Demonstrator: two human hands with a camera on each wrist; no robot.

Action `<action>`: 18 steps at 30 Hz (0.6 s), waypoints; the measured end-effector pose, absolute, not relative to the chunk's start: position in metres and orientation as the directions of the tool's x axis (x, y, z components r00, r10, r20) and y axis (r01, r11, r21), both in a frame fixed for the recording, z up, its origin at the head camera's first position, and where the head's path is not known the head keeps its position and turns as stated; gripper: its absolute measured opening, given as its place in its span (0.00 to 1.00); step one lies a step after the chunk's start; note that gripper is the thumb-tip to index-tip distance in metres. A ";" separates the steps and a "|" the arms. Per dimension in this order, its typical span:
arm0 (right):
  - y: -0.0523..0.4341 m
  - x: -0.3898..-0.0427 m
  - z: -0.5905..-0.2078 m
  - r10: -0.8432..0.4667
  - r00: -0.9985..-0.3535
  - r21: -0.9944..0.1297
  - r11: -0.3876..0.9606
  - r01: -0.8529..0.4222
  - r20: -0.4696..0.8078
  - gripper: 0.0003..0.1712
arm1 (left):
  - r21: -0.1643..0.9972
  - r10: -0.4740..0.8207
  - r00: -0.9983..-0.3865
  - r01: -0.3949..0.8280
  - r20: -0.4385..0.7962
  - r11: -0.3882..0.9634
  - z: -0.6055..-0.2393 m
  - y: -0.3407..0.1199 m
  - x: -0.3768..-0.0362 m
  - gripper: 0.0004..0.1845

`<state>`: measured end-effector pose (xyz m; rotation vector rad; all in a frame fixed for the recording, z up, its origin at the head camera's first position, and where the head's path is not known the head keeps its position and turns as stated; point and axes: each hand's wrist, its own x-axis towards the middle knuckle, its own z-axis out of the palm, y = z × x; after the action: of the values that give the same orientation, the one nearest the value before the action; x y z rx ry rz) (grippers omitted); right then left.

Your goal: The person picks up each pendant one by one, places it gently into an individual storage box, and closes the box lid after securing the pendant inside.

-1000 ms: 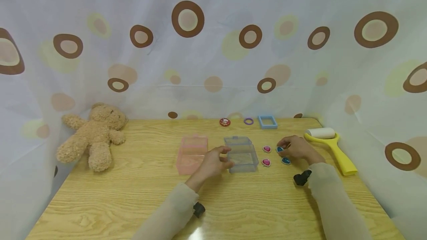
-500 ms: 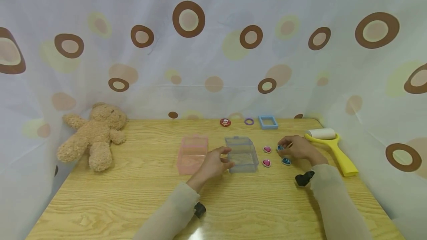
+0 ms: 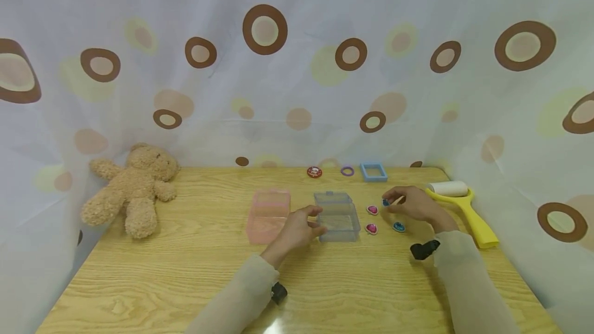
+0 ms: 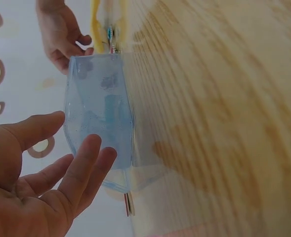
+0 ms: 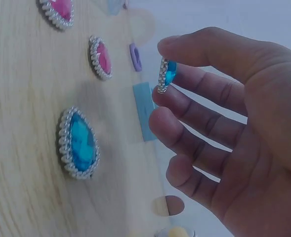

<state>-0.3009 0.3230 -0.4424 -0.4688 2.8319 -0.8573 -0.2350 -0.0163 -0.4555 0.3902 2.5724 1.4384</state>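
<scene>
My right hand (image 3: 413, 202) pinches a blue gem (image 5: 170, 72) with a silver beaded rim between thumb and fingertip, raised off the table in the right wrist view. A second blue gem (image 3: 398, 227) lies on the wood below that hand. Two pink gems, a farther one (image 3: 373, 210) and a nearer one (image 3: 371, 229), lie to its left. At the left side of a see-through blue box (image 3: 341, 235) with its lid open is my left hand (image 3: 297, 228). Its fingers are spread and relaxed in the left wrist view; whether they touch the box I cannot tell.
A see-through pink box (image 3: 258, 236), lid open, stands left of the blue one. Along the back lie a red round piece (image 3: 314, 171), a purple ring (image 3: 347, 170) and a blue square frame (image 3: 373, 173). A yellow lint roller (image 3: 475, 223) lies right, a teddy bear (image 3: 134, 187) left.
My right hand has lifted the farther blue gem from its spot and shifted it slightly left and away. My left hand keeps its place by the blue box.
</scene>
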 end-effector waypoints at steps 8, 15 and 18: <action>0.312 -0.300 -0.435 -0.366 -0.931 -0.558 0.773 -0.303 -0.002 0.21 | 0.852 0.322 -0.947 0.167 -0.002 0.497 -0.456 -0.016 -0.235 0.28; 0.303 -0.302 -0.431 -0.404 -0.915 -0.566 0.751 -0.340 0.012 0.22 | 0.851 0.325 -0.946 0.167 -0.005 0.498 -0.456 -0.016 -0.234 0.28; 0.298 -0.302 -0.430 -0.404 -0.915 -0.579 0.745 -0.331 0.003 0.22 | 0.851 0.324 -0.946 0.162 -0.010 0.499 -0.455 -0.016 -0.234 0.28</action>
<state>-0.3020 0.2977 -0.4304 -0.5963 2.8192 -0.8991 -0.2336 -0.0164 -0.4549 0.4210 2.5703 1.4331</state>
